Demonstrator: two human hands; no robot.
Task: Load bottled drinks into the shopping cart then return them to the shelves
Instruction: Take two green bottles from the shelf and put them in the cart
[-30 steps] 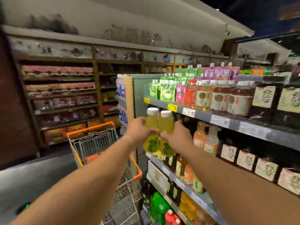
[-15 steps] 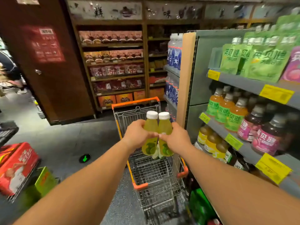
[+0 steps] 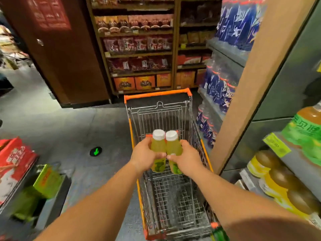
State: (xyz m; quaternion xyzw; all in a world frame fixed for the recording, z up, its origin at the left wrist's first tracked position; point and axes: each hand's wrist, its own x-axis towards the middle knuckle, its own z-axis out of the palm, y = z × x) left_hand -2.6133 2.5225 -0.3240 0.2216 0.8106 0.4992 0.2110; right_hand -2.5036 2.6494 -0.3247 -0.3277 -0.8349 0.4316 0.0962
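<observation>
Your left hand point(image 3: 145, 156) and right hand point(image 3: 187, 158) each wrap fingers around a white-capped yellow-green juice bottle point(image 3: 158, 150), point(image 3: 173, 152), touching, above the orange-rimmed wire shopping cart point(image 3: 173, 197). Lime-picture labels; writing unreadable.

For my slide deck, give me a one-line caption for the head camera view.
Left hand and right hand hold two yellow-green bottles upright above the orange-rimmed shopping cart.
</observation>
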